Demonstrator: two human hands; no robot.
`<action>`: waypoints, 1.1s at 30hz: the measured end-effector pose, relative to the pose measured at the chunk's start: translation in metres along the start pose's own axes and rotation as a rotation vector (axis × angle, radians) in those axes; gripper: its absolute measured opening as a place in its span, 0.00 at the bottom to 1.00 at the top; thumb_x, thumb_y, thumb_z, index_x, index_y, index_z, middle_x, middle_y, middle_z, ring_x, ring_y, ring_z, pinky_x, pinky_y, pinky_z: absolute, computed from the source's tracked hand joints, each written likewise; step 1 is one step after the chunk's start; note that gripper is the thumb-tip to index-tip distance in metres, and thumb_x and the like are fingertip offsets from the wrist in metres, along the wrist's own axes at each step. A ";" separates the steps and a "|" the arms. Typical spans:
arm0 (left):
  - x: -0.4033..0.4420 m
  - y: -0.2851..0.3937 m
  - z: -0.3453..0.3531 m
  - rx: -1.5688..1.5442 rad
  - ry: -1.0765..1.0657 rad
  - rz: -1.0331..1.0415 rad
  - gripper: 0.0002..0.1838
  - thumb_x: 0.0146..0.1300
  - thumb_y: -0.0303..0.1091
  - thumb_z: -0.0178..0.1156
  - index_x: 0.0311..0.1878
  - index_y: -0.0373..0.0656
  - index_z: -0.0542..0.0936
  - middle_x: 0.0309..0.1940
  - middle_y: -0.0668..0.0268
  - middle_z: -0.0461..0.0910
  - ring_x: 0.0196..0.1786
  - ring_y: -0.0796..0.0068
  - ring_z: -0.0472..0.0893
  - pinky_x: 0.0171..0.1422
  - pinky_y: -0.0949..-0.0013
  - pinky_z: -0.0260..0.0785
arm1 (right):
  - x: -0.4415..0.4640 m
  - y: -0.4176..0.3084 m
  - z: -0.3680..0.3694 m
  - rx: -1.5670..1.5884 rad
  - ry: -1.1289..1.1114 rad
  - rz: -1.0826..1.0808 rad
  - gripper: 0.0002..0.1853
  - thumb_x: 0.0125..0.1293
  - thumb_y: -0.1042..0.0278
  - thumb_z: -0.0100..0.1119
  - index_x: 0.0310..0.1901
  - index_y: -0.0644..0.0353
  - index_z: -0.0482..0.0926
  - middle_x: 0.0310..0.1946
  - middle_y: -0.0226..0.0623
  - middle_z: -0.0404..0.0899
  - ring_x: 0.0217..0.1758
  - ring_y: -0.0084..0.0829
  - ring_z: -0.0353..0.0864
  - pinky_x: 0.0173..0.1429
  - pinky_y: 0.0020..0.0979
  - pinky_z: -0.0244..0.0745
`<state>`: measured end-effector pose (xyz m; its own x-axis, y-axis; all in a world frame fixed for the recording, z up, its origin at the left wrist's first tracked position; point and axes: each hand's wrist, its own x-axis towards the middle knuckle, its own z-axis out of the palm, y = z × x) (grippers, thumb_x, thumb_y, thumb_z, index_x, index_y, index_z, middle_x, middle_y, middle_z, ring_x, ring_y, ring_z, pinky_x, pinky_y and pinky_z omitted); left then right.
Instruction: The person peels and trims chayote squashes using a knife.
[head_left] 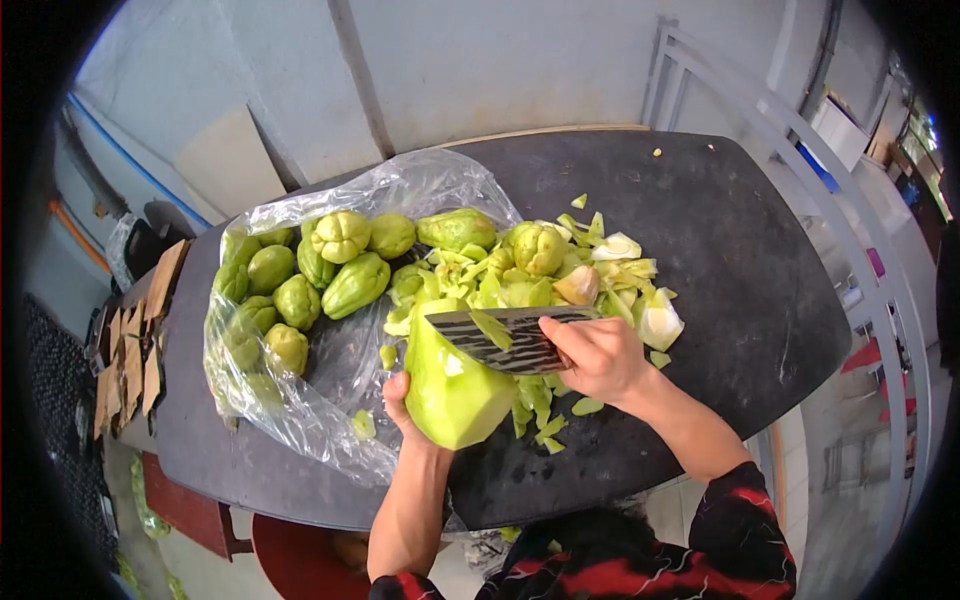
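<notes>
My left hand (405, 405) grips a large pale green peeled fruit (455, 395) from its left side and below. The fruit's surface is wet and faceted by cuts, and I cannot tell its exact kind. In my right hand (605, 355) is a kitchen knife (495, 340) with a broad blade patterned in dark and light streaks. The blade lies against the fruit's upper right side. A green strip of peel (491, 330) clings to the blade. Behind and under the knife is a heap of green peelings (540, 395), partly hidden by the blade and the right hand.
Several whole chayotes (355, 285) lie in an opened clear plastic bag (345, 440) on the left of the dark table (740, 240). Pale cut pieces (660, 320) sit right of the heap. A grey metal railing (870, 200) runs along the right, and a wall stands behind.
</notes>
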<state>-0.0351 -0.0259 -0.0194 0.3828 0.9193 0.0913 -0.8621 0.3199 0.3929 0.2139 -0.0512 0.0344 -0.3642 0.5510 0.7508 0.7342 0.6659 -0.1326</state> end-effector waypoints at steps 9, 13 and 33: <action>-0.002 -0.006 0.003 -0.077 -0.149 -0.027 0.46 0.54 0.61 0.62 0.71 0.38 0.70 0.64 0.50 0.77 0.62 0.52 0.79 0.69 0.51 0.72 | 0.002 -0.025 -0.012 0.079 -0.003 -0.090 0.23 0.49 0.75 0.65 0.51 0.69 0.82 0.18 0.32 0.78 0.17 0.30 0.79 0.20 0.32 0.73; 0.001 -0.001 -0.008 0.127 0.051 0.028 0.46 0.57 0.67 0.59 0.73 0.47 0.69 0.64 0.51 0.77 0.60 0.45 0.80 0.55 0.32 0.78 | 0.000 0.004 0.009 -0.009 -0.002 0.004 0.19 0.50 0.78 0.66 0.47 0.68 0.82 0.20 0.33 0.81 0.19 0.31 0.82 0.22 0.33 0.76; 0.010 0.005 0.033 -0.161 0.218 0.050 0.36 0.70 0.64 0.50 0.69 0.46 0.74 0.62 0.54 0.79 0.62 0.50 0.78 0.66 0.44 0.73 | 0.002 -0.017 -0.005 -0.048 0.006 -0.044 0.23 0.47 0.78 0.65 0.50 0.72 0.81 0.17 0.32 0.74 0.18 0.32 0.78 0.23 0.33 0.75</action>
<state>-0.0247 -0.0224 0.0135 0.2725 0.9570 -0.0991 -0.9266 0.2888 0.2411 0.2033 -0.0645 0.0412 -0.3934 0.5182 0.7594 0.7440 0.6647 -0.0681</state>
